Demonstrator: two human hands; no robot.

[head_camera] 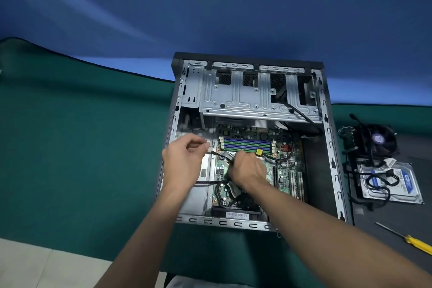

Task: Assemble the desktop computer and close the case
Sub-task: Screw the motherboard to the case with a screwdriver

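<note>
Open case [332,147] and drive cage [233,98] of bare sheet metal, dull silver-grey and smooth, housing a green motherboard [286,170] with a faintly glossy face and black cables [210,182] in matt plastic sheathing. The tabletop [81,147] is covered in matt green cloth, with a dark matt panel [385,222] at right. On the panel lie a bright-metal hard drive [397,194] with a glossy label, a black plastic fan [378,139], and a screwdriver [411,242] with a metal shaft and glossy yellow plastic handle.

The left hand [182,161] and right hand [247,170] are in the computer case [327,147], over the motherboard [287,177] and cables [210,182]. The drive cage [245,98] is behind them. To their right lie a cooler fan [378,140], hard drive [397,184] and screwdriver [409,239].
</note>
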